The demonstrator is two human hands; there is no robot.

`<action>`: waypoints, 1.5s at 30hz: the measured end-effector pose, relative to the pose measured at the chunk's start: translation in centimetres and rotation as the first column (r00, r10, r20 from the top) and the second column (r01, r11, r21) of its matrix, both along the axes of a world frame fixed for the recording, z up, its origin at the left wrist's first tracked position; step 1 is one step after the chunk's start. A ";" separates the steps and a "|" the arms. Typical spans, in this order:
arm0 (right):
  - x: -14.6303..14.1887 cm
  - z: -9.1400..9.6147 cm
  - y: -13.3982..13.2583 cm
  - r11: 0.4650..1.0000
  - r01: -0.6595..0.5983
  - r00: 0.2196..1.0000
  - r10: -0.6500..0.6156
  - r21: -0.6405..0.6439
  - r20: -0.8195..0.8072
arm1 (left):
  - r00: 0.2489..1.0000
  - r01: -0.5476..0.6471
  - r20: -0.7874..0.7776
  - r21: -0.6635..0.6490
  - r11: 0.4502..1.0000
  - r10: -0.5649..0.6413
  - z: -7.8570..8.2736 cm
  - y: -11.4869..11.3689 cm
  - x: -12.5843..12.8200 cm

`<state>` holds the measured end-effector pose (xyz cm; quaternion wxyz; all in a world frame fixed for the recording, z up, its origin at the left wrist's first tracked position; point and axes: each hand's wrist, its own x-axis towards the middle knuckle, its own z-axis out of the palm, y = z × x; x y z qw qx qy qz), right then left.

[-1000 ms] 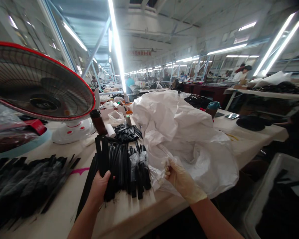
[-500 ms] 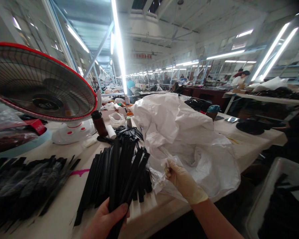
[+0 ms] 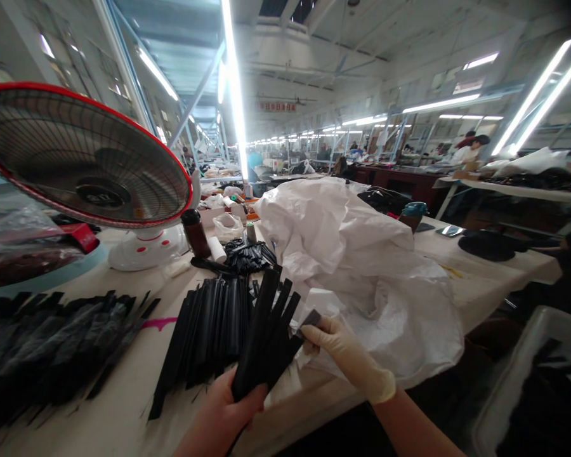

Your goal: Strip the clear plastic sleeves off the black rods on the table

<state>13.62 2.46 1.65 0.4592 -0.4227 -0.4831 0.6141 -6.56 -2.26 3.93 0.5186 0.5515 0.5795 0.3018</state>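
Observation:
My bare left hand (image 3: 231,406) is wrapped round the lower part of a fanned bundle of black strips (image 3: 261,339). The thumb lies across them. My right hand (image 3: 340,349), in a pale thin glove, pinches the greyish end of a black strip (image 3: 310,320) at the right side of that fan. Behind the bundle, a row of more black strips (image 3: 209,324) lies on the table. A large crumpled white plastic sheet (image 3: 352,241) spreads just beyond my right hand.
A red-rimmed fan (image 3: 99,193) stands at left, near a dark bottle (image 3: 196,235). More black strips (image 3: 52,349) lie at far left. A pale bin (image 3: 509,374) with black pieces sits low at right. Farther back, a person (image 3: 471,149) is at another table.
The bundle in my left hand has tilted right and fanned out. My right hand has moved slightly from the white sheet's edge onto the end of a strip.

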 end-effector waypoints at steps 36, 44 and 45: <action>14.1 -3.3 9.1 0.891 0.390 0.541 -0.426 0.232 0.725 | 0.826 -0.391 0.353 -0.201 0.898 0.439 -3.4 10.5 4.4; 14.9 -4.0 13.7 0.941 0.300 0.363 -0.265 0.157 0.894 | 0.855 -0.417 0.267 -0.156 0.896 0.444 -3.0 7.2 2.3; 14.9 -3.7 13.6 0.945 0.290 0.397 -0.260 0.149 0.880 | 0.867 -0.414 0.249 -0.122 0.902 0.432 -2.9 6.6 2.1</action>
